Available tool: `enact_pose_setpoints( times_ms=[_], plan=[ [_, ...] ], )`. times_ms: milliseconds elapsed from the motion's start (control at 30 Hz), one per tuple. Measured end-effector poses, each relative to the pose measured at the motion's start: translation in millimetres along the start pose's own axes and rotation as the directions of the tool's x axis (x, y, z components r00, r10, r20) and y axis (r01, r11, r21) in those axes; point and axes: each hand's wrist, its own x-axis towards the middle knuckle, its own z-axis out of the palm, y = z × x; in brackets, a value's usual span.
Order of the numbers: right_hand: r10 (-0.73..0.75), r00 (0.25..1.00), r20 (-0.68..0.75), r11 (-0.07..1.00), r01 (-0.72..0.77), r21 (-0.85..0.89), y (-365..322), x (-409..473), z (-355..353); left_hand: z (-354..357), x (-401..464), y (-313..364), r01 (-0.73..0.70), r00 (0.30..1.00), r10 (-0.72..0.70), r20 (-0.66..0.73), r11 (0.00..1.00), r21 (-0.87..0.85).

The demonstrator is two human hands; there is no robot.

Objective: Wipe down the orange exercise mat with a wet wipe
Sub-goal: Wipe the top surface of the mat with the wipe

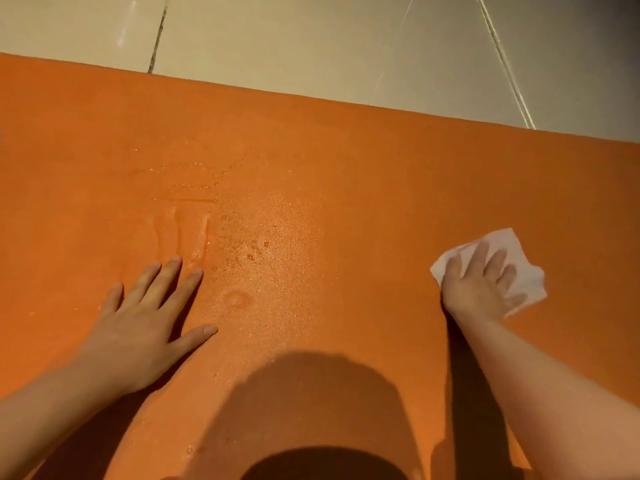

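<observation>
At lower left the left hand (145, 327) lies flat with fingers spread on the orange mat (346, 161), probably pinning it against sliding. Beads of wet glisten at centre. At right the right hand (479, 284) presses straight fingers onto the white wet wipe (526, 271), ready to sweep.

Warm dim light; head shadow (311, 410) bottom centre; right hand (481, 285) motion-blurred

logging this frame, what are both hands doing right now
left hand: open, flat on the mat, holding nothing
right hand: open, pressing the wipe onto the mat
</observation>
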Motion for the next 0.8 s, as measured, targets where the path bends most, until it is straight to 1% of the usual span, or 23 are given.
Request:
enact_pose_setpoints(
  times_ms=[67, 100, 167, 233, 333, 400, 433, 467, 500, 533, 600, 633, 667, 700, 733, 800],
  plan=[
    [-0.141, 0.990, 0.002, 0.989, 0.141, -0.035, -41, -14, 17, 12, -13, -5, -0.030, 0.999, 0.030, -0.035, 0.999, 0.015],
    [-0.237, 0.972, 0.009, 0.969, 0.237, -0.068, -63, -24, 25, 17, -19, -6, -0.049, 0.997, 0.050, -0.056, 0.998, 0.034],
    [-0.441, 0.897, 0.039, 0.889, 0.442, -0.123, -104, -54, 42, 26, -30, -7, -0.089, 0.987, 0.098, -0.131, 0.993, 0.072],
    [-0.605, 0.793, 0.070, 0.782, 0.608, -0.134, -132, -96, 59, 37, -45, -10, -0.140, 0.963, 0.165, -0.215, 0.982, 0.126],
    [-0.725, 0.677, 0.127, 0.667, 0.736, -0.113, -140, -142, 71, 50, -63, -17, -0.182, 0.935, 0.226, -0.275, 0.967, 0.179],
    [-0.771, 0.612, 0.175, 0.604, 0.790, -0.105, -127, -144, 67, 55, -76, -19, -0.174, 0.931, 0.222, -0.290, 0.968, 0.184],
    [-0.780, 0.599, 0.184, 0.587, 0.801, -0.117, -117, -137, 63, 57, -81, -18, -0.165, 0.931, 0.214, -0.296, 0.969, 0.182],
    [-0.770, 0.613, 0.177, 0.596, 0.790, -0.145, -104, -128, 59, 58, -86, -17, -0.156, 0.932, 0.204, -0.300, 0.972, 0.177],
    [-0.734, 0.664, 0.146, 0.641, 0.747, -0.178, -88, -117, 55, 60, -91, -17, -0.151, 0.932, 0.199, -0.304, 0.973, 0.175],
    [-0.667, 0.737, 0.107, 0.712, 0.673, -0.199, -69, -106, 50, 62, -95, -17, -0.150, 0.931, 0.198, -0.305, 0.973, 0.174],
    [-0.460, 0.886, 0.055, 0.862, 0.461, -0.210, -23, -86, 37, 64, -102, -18, -0.148, 0.936, 0.193, -0.295, 0.975, 0.167],
    [-0.345, 0.937, 0.055, 0.916, 0.349, -0.198, -1, -82, 29, 63, -105, -18, -0.145, 0.939, 0.188, -0.287, 0.976, 0.165],
    [-0.236, 0.970, 0.064, 0.954, 0.244, -0.175, 19, -82, 22, 64, -108, -17, -0.143, 0.941, 0.187, -0.282, 0.975, 0.169],
    [-0.155, 0.985, 0.071, 0.975, 0.164, -0.149, 33, -85, 17, 65, -110, -17, -0.140, 0.944, 0.183, -0.274, 0.976, 0.169],
    [-0.106, 0.991, 0.077, 0.985, 0.116, -0.128, 43, -88, 13, 65, -113, -16, -0.132, 0.948, 0.172, -0.269, 0.978, 0.159],
    [-0.077, 0.993, 0.084, 0.990, 0.086, -0.111, 44, -96, 14, 65, -117, -15, -0.114, 0.958, 0.140, -0.252, 0.987, 0.116]
  ],
)
